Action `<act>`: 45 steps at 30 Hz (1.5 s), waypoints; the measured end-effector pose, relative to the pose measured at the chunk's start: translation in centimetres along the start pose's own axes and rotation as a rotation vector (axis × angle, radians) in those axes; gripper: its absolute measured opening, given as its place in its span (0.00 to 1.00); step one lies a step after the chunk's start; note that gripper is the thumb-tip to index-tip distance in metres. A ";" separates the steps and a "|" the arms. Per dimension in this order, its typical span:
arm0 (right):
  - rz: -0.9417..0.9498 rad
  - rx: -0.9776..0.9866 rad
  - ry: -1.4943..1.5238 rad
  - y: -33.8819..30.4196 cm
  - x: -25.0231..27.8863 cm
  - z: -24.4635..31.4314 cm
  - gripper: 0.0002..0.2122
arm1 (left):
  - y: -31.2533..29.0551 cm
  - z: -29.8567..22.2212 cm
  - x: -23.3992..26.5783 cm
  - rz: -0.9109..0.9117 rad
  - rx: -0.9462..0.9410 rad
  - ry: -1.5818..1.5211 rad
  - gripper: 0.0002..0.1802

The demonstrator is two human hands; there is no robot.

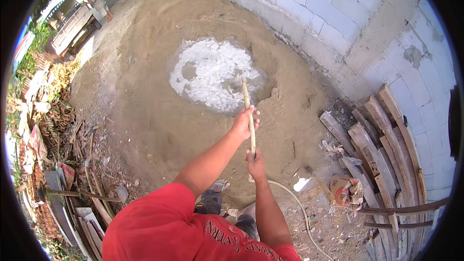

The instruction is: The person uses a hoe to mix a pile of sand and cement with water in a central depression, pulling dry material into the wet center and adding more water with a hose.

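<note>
The pole (252, 136) is of pale wood, slim, rounded and slightly bent, and there is 1 of it, carried by 2 bare hands. Its long axis goes away from the body, with the far end leaning a little to the left — this end reaches into the white patch (208, 67), and I cannot tell if some blade is hidden there. The left hand (245, 123) is the farther one, its grip folded around the pole near the middle; the right hand (256, 163) has its grip closed around the nearer end, with the 2 hands well apart. The white patch is 1 rough oval, lumpy and wet-looking, with a brownish spot inside, and it lies in a hollow of 1 broad mound of grey-brown sand (154, 111). Behind stands a wall (309, 12) of pale rectangular blocks with rough mortar. On the right lean many weathered wooden planks (372, 157) — they overlap, so I cannot count them surely. Beside them are 1 crumpled brown paper bag (344, 193) and 1 thin pale hose (300, 204), curving over the stony ground.
</note>
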State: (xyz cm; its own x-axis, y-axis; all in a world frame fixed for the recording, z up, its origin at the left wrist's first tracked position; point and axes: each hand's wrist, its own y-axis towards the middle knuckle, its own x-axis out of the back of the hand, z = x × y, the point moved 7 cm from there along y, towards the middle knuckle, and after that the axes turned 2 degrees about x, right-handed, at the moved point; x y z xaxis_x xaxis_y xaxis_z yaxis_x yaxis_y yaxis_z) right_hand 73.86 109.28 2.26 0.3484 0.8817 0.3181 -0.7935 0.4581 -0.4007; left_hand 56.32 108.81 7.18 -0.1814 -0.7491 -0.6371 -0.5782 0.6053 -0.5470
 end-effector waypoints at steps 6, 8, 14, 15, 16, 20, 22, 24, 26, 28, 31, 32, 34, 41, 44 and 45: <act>-0.002 -0.013 -0.420 -5.9 -0.7 0.0 0.22 | 4.6 -0.9 8.6 -0.034 0.329 -0.042 0.17; -0.030 0.013 -0.457 -7.1 -3.0 -4.3 0.26 | 6.5 1.4 11.1 -0.107 0.438 0.092 0.21; -0.124 -0.022 -0.489 -0.5 -5.1 6.9 0.28 | 3.7 3.9 16.9 -0.189 0.352 0.183 0.33; -0.156 0.147 -0.466 1.4 -5.5 12.5 0.26 | 2.5 4.2 19.3 -0.126 0.327 0.282 0.31; -0.165 0.176 -0.439 3.2 -5.0 17.2 0.22 | 0.8 4.6 21.6 -0.046 0.311 0.385 0.29; -0.217 0.504 -0.231 4.0 -2.3 33.9 0.23 | -11.3 3.6 34.1 0.406 -0.197 1.670 0.11; -0.303 0.449 -0.190 4.7 -2.2 32.6 0.24 | -17.5 5.5 42.0 0.751 -0.009 2.242 0.15; -0.389 0.359 -0.351 5.9 -0.7 26.2 0.24 | -23.0 3.4 46.7 0.474 0.530 1.772 0.21; -0.323 0.166 -0.591 6.8 -0.9 16.4 0.25 | -29.1 0.1 47.7 0.035 0.850 1.459 0.26; -0.275 0.018 -0.713 7.8 1.0 5.1 0.21 | -29.8 -1.1 48.8 0.010 0.905 1.398 0.30; 0.042 -0.408 -0.505 5.8 -5.0 2.0 0.19 | -34.9 -1.3 50.9 -0.140 0.983 1.141 0.32; 0.087 -0.407 -0.497 6.1 -4.2 -0.1 0.18 | -34.6 -1.0 49.9 -0.141 0.986 1.070 0.32; 0.024 -0.340 -0.324 6.1 -5.3 0.4 0.18 | -35.1 0.6 48.5 -0.164 1.051 0.800 0.32; -0.403 0.134 -0.389 2.9 -5.9 11.8 0.23 | -26.6 0.5 40.8 0.159 0.887 1.136 0.31; -0.396 -0.006 -0.417 0.5 -5.3 6.2 0.26 | -19.1 -1.6 37.6 0.146 0.558 1.322 0.28; -0.392 -0.046 -0.421 -0.2 -5.0 4.7 0.27 | -16.0 -2.7 35.7 0.183 0.431 1.402 0.27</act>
State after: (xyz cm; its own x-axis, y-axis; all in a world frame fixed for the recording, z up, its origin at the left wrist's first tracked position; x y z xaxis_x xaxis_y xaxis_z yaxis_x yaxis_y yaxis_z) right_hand 69.91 104.29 4.83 0.3759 0.5284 0.7612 -0.6190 0.7545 -0.2180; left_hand 56.97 71.64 -5.36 -0.9724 -0.1457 0.1824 -0.2330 0.5616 -0.7939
